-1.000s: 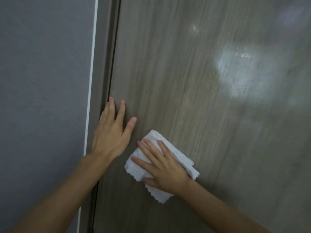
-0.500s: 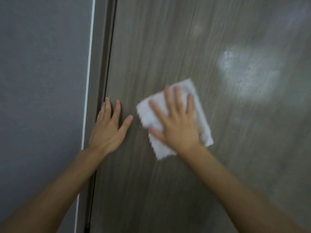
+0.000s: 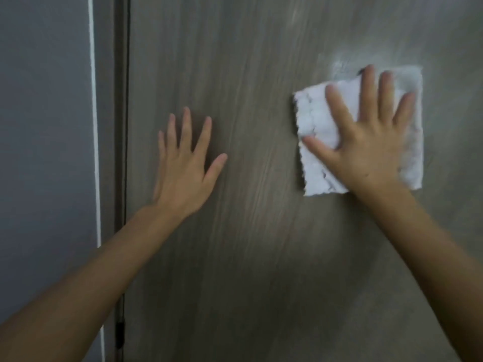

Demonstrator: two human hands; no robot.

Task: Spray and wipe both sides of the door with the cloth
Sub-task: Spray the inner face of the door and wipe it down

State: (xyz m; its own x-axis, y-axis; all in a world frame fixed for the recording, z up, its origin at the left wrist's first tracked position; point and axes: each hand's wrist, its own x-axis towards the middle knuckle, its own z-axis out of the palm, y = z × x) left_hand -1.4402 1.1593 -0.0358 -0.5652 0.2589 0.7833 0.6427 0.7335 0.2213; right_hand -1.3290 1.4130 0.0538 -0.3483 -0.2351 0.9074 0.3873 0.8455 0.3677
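Door (image 3: 261,244): grey-brown wood-grain panel, fills most of the view; faint pale sheen on its surface just above the cloth

Cloth (image 3: 317,121): white, folded into a rough rectangle with a ragged zigzag left edge; lies flat against the door in the upper right of the view, partly covered by the right hand; right portion blurred

Right hand (image 3: 366,150): palm down on the cloth, fingers (image 3: 368,95) straight and spread, thumb stretched out to the left across the cloth's lower left part; presses the cloth to the door rather than curling round it; fingertips reach close to the cloth's top edge

Left hand (image 3: 183,171): flat on the bare door, left of the cloth and well apart from it; fingers straight and slightly fanned, thumb out to the right; holds nothing

Door frame (image 3: 120,126): dark vertical strip along the door's left edge, a small dark fitting low down on it

Wall (image 3: 44,152): plain grey, left of the frame, with a thin white vertical line beside the frame

Both forearms bare, entering from the bottom corners
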